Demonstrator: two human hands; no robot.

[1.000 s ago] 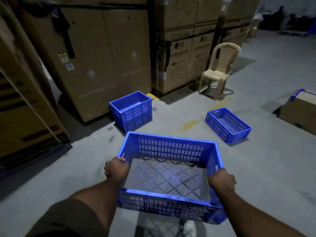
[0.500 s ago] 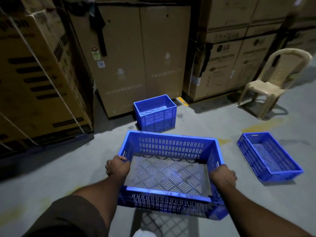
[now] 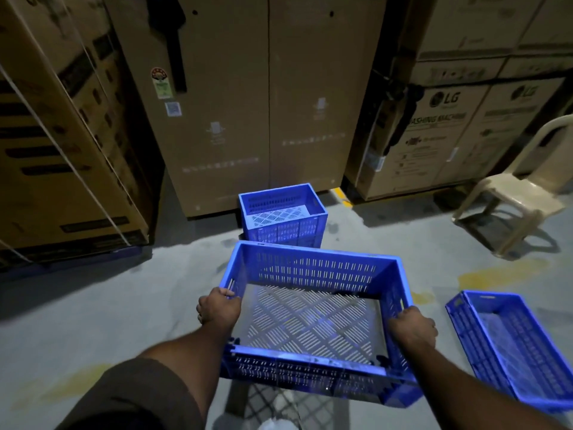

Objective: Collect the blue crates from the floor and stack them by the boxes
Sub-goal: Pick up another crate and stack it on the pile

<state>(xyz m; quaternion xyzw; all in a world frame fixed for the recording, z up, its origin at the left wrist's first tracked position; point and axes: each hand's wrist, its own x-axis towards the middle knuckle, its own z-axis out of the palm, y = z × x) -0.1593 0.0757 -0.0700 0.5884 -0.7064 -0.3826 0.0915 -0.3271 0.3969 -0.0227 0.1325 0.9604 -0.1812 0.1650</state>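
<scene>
A: Where's the crate (image 3: 313,318) now?

B: Off the floor, carried level in front of the person. The left hand (image 3: 218,310) is clenched on its left rim, the right hand (image 3: 412,325) grips the right rim.

A: What changed in the last second?

B: The view has swung left and closed in. The stack of crates (image 3: 283,220) by the tall cardboard box (image 3: 263,97) was off to the side and further away; now it sits dead ahead, just beyond the carried crate's far edge.

A: And the rest?

B: The loose crate (image 3: 511,342) has slid to the right edge, on the floor, near the plastic chair (image 3: 514,193). I'd say the carry is nearly over; lowering onto the stack comes next, then that loose one.
</scene>
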